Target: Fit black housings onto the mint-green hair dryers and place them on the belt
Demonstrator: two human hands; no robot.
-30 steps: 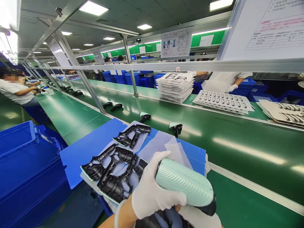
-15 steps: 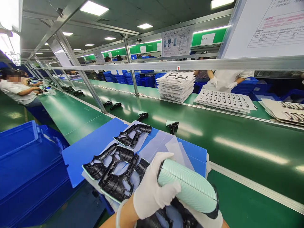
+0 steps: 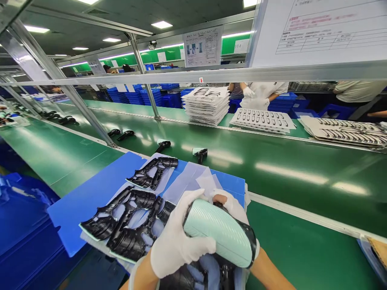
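Barrel of ribbed mint-green plastic (image 3: 217, 235), capped black at its right end, sits between the two gloved hands, low in the head view. The left hand (image 3: 178, 243), in a white glove, wraps the barrel's near side, its fingers pressed together. The right hand (image 3: 232, 205), also white-gloved, curls over the far side and closes on it. Directly below both hands, partly hidden, lie more black moulded parts (image 3: 193, 278).

Just ahead and to the left of the hands, a blue corrugated sheet (image 3: 90, 201) carries black moulded housings (image 3: 152, 171), and translucent film sheets (image 3: 187, 181) lie beside them, close to the right hand. Farther left and lower down are blue plastic crates (image 3: 18, 209).

Beyond the hands runs a green conveyor belt (image 3: 302, 177) with small black-and-mint handheld units (image 3: 163, 145) standing on it. Farther ahead sit a stack of printed sheets (image 3: 205, 106) and a tray of small black parts (image 3: 234, 123). Past them stands a co-worker in white (image 3: 263, 90), wearing white gloves, with stacked blue crates (image 3: 151, 96) farther left.
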